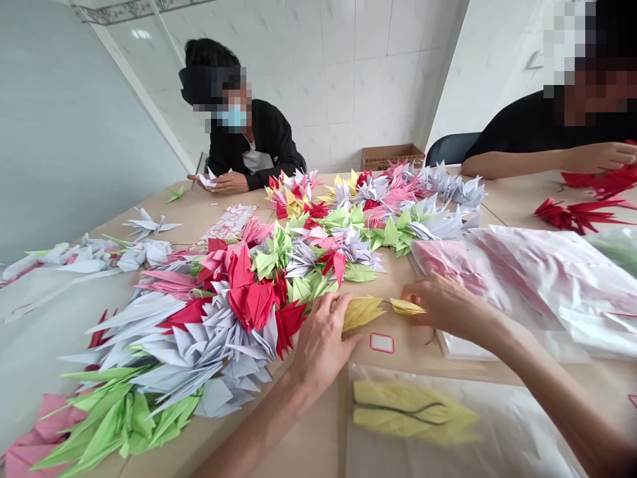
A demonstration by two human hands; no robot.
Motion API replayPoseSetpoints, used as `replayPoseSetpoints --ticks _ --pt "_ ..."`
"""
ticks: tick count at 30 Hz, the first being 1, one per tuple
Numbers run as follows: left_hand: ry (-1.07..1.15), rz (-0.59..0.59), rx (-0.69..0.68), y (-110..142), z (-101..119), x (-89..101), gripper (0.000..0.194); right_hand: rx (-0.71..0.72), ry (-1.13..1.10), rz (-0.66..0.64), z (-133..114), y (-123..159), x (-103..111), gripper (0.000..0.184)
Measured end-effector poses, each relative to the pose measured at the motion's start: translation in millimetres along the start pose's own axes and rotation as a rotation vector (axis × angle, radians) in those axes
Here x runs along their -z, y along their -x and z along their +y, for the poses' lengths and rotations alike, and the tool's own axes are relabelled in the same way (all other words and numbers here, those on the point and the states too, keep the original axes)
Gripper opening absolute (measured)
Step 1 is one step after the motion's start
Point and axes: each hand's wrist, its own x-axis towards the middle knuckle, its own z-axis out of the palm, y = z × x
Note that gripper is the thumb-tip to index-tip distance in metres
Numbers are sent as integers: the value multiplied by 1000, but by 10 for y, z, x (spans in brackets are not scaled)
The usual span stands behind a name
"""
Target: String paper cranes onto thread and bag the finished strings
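**A:** Can any writing be read here?

**B:** Not that I can make out. A small white label (381,342) with a red outline lies on the table (423,348), and a sheet of red-outlined labels (229,222) lies farther off, too small to read.

**A:** How do the arms and hands sit?

**B:** Both forearms reach in from the bottom of the view. The left hand (323,338) is curled, its fingers gripping the edge of a yellow folded-paper piece (361,312). The right hand (442,305) comes in from the other side, pinching a smaller yellow piece (407,306). Neither hand has let go.

**A:** Where are those yellow pieces?

**B:** Just above the table top, between the large pile of paper cranes (213,332) and a clear plastic bag (502,431) with yellow paper cranes (413,411) inside. Both are pointed and creased, and a thin dark thread seems to run between them.

**A:** Anyone else at the table?

**B:** 2 people. One, in a black jacket (259,143), holds a white paper crane (206,179). The other, in a black top (522,126), has a hand (597,158) by red paper cranes (597,182).
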Motion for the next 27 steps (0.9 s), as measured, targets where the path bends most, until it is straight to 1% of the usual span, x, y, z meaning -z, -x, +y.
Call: replayPoseSetpoints --ticks 2,4,8,10,14,16,17,20,21,22,25,27 --pt "60 20 -57 -25 20 33 64 22 -28 64 -31 -17 24 17" --pt "134 31 -106 -89 61 78 66 76 -36 140 -72 -26 61 20" --pt "248 24 -134 -337 165 150 68 195 6 261 -174 -34 117 25" --pt "312 -40 -105 -473 195 154 64 227 32 306 -215 -37 133 25" --pt "521 -232 -14 -630 180 105 43 230 53 345 -237 -42 132 27" --pt "625 -275 32 -644 153 78 39 224 4 337 -221 -42 121 29" --pt "669 -278 60 -643 139 68 36 217 -43 332 -207 -40 118 33" --pt "768 -254 128 -631 98 51 24 131 -261 273 -134 -31 138 59" --pt "787 -245 140 -629 87 48 21 85 -334 227 -98 -30 154 62" --pt "798 -238 147 -629 77 44 20 48 -398 166 -58 -30 172 59" --pt "824 -221 166 -633 65 30 21 -13 -582 4 73 -45 207 31" --pt "851 -212 184 -636 69 19 21 -58 -718 -48 136 -56 204 25"
